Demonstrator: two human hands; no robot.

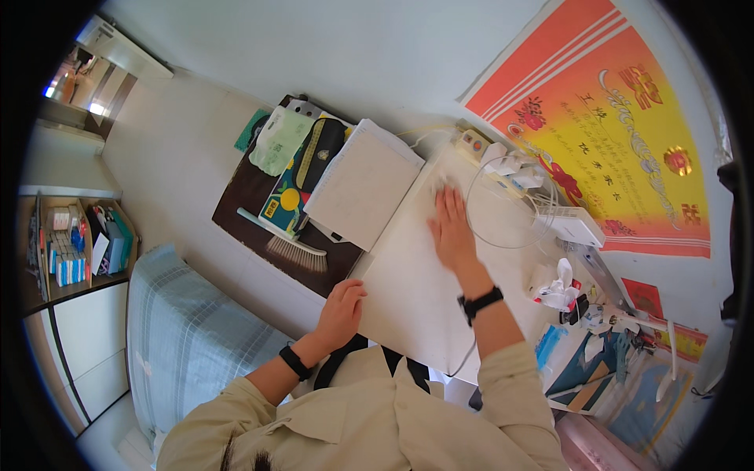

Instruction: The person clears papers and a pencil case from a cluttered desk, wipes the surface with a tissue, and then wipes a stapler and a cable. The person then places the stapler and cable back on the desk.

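My right hand lies palm down on a white tabletop, fingers pointing toward the wall. Something small, whitish and blurred shows at its fingertips; whether the hand grips it cannot be made out. My left hand is loosely curled at the near left edge of the white table, with nothing seen in it. Both wrists wear dark bands. Left of the white table, a dark brown tabletop holds a spiral-bound pad, a black pencil case and a bristle brush with a pale handle.
A power strip with white plugs and a looped cable borders the wall side, near a white box-shaped device. Tissues and clutter stand at right. A cloth-covered piece of furniture and a shelf are at left.
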